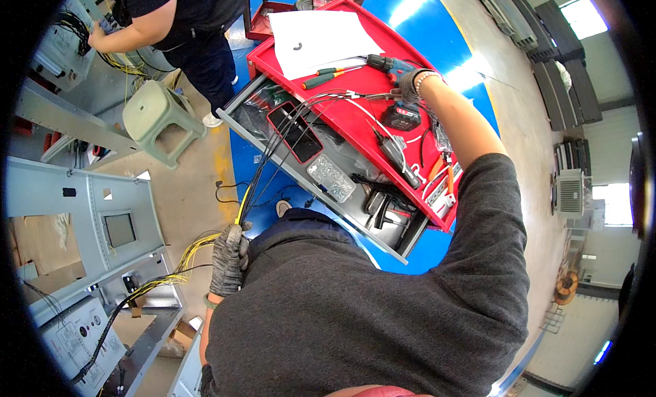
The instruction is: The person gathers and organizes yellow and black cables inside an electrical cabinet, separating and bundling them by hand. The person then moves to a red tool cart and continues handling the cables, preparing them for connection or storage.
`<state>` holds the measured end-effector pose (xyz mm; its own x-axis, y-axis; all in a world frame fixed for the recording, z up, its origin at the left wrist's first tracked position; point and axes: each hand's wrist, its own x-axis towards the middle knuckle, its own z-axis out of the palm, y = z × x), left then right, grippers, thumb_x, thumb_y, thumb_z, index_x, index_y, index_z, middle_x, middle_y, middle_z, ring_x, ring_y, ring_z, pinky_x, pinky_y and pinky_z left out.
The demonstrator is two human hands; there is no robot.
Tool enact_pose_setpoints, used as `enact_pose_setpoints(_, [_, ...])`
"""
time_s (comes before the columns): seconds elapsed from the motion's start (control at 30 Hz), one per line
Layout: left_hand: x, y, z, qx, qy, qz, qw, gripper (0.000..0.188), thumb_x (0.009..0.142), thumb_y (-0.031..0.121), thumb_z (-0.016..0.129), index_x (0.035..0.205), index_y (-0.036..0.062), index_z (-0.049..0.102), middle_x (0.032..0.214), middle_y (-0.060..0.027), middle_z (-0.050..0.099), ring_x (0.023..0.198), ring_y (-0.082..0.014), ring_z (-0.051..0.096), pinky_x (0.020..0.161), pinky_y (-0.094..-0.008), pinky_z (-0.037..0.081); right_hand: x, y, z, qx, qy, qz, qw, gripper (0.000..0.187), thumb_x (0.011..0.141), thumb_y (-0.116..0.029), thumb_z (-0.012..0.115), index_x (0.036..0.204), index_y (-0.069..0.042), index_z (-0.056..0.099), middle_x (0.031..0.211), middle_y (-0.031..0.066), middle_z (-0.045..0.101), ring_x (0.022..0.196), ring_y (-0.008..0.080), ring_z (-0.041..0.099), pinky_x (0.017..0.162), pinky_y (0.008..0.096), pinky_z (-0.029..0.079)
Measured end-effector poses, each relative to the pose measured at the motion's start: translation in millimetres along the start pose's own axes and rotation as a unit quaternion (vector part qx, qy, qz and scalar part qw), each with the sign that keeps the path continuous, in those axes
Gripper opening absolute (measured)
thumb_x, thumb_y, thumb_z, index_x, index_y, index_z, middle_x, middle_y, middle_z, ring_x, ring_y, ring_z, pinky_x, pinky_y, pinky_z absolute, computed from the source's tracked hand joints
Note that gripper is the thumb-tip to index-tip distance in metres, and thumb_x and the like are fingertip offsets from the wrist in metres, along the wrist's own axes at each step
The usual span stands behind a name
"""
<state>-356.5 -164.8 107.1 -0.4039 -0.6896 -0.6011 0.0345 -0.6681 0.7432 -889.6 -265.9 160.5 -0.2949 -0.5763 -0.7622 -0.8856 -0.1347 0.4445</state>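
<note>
My left hand [229, 257], in a grey knit glove, is closed around a bundle of yellow and black wires [244, 202] beside my waist. From it, thin black wires [277, 141] stretch across the open drawer to the red cart top. My gloved right hand [411, 85] is at a cordless drill [387, 64], just above its black battery [401, 115]. Its fingers look closed, and the wires run up to them; whether they hold the drill's handle or the wire ends cannot be made out. Two green-and-orange-handled screwdrivers [326, 76] lie left of the drill.
A phone-like red-edged device [296, 132] and a clear box of small parts [331, 178] lie in the grey drawer [311, 182]. White paper [321, 40] covers part of the red cart [410, 45]. Left are a stool [160, 117], metal cabinets [48, 192] and another person [198, 52].
</note>
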Motion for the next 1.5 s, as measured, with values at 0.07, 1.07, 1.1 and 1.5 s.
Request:
enact_pose_setpoints(0.07, [1,0,1,-0.003,-0.001,-0.002,1.0,0.036,0.089,0.04,0.053,0.1,0.0057,0.058,0.054,0.008,0.037,0.04,-0.0018,0.029,0.036,-0.0177,0.022,0,-2,-1,0.002,0.003,0.01,1.0,0.043,0.083,-0.04,0.052,0.119,-0.015,0.055,0.112,0.0072,0.06,0.096,0.0225,0.059,0.084,0.0371,0.046])
enact_pose_setpoints(1.07, [13,-2,-20,0.023,-0.042,0.015,0.999,0.036,0.089,0.04,0.053,0.101,0.0069,0.057,0.053,0.0066,0.038,0.039,-0.0037,0.032,0.035,-0.0192,0.023,-143,-49,189,0.428,0.339,0.48,0.686,0.043,0.08,-0.037,0.059,0.112,-0.009,0.056,0.127,0.0171,0.048,0.116,0.0331,0.046,0.095,0.0403,0.039])
enact_pose_setpoints(1.1, [13,-1,-19,0.029,-0.041,0.018,0.999,0.036,0.089,0.04,0.053,0.102,0.0064,0.057,0.053,0.0067,0.038,0.039,-0.0035,0.032,0.035,-0.019,0.023,-144,-54,174,0.507,0.379,0.41,0.656,0.04,0.08,-0.035,0.06,0.11,-0.008,0.056,0.12,0.0159,0.053,0.109,0.0318,0.051,0.09,0.0402,0.042])
enact_pose_setpoints(1.5, [-16,12,-60,0.207,-0.057,0.088,0.973,0.042,0.088,0.043,0.052,0.096,0.0023,0.059,0.055,0.0073,0.04,0.046,-0.0043,0.037,0.041,-0.0211,0.028,2,-143,-8,0.962,0.239,-0.063,-0.114,0.027,0.089,-0.032,0.049,0.088,-0.005,0.053,0.074,0.0094,0.059,0.062,0.0219,0.058,0.06,0.0364,0.053])
